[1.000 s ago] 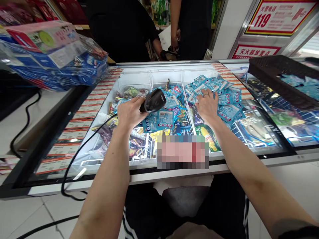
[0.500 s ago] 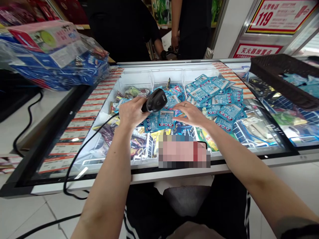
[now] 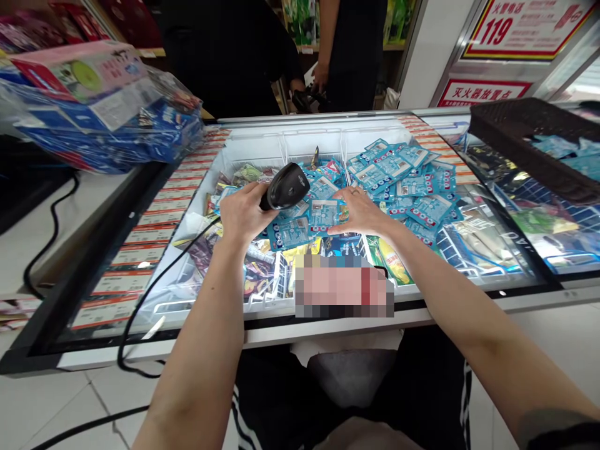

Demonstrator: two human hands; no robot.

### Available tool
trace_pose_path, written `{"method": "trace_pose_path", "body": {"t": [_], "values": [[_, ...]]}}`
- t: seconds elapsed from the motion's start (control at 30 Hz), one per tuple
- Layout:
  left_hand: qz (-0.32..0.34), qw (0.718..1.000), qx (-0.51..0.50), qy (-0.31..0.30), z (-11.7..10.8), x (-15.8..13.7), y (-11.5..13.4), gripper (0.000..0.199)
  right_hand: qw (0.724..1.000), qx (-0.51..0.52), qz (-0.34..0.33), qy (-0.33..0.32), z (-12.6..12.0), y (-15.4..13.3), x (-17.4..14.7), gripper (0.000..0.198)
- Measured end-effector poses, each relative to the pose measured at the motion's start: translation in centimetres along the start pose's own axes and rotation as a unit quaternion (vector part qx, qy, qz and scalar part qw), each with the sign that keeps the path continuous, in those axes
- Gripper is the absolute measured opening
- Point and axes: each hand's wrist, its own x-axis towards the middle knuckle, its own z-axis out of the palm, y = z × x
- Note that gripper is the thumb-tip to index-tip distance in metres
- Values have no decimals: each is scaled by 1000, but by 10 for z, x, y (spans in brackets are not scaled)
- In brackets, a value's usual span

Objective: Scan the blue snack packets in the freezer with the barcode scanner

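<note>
My left hand (image 3: 242, 214) is closed around the handle of a black barcode scanner (image 3: 287, 186), whose head points right above the packets in the chest freezer (image 3: 262, 140). A blue packet (image 3: 323, 214) lies just right of and below the scanner head. My right hand (image 3: 360, 212), a ring on one finger, has its thumb and fingers at the right edge of that packet. Another blue packet (image 3: 291, 234) lies left of it, under the scanner. Beyond my right hand spreads a heap of blue packets (image 3: 403, 178).
A black cable (image 3: 150, 290) loops from the scanner across the freezer's left edge. Plastic-wrapped boxes (image 3: 107, 106) stand at the left. A dark basket (image 3: 529, 150) with blue packets sits at the right. Opposite, two people in black (image 3: 220, 56) stand by shelves. A blurred patch (image 3: 344, 286) covers something at the front rim.
The blue packet at my right hand has shifted right and slightly away from me together with the hand. The scanner has moved slightly left. Across the freezer, a person's hand has moved a little.
</note>
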Motion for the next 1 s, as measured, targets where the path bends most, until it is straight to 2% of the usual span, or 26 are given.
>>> {"method": "trace_pose_path", "body": {"t": [0.1, 0.2, 0.4, 0.57, 0.73, 0.87, 1.0], "values": [[5, 1000, 5, 12, 2, 0, 0, 33, 994, 102, 37, 14, -1, 8, 2, 85], [5, 1000, 5, 17, 3, 0, 0, 35, 975, 204, 80, 33, 0, 18, 5, 80], [13, 1000, -13, 8, 5, 1, -1, 35, 943, 260, 136, 159, 0, 34, 13, 60], [24, 999, -31, -1, 5, 0, -1, 30, 931, 265, 139, 209, 0, 40, 14, 42], [41, 998, -36, -15, 3, -1, 3, 31, 933, 219, 138, 249, 1, 45, 14, 43], [53, 998, -22, -25, 1, -1, 5, 30, 945, 176, 121, 249, 0, 47, 14, 38], [53, 998, -18, -23, 1, -1, 6, 30, 945, 167, 115, 258, -2, 45, 13, 36]]}}
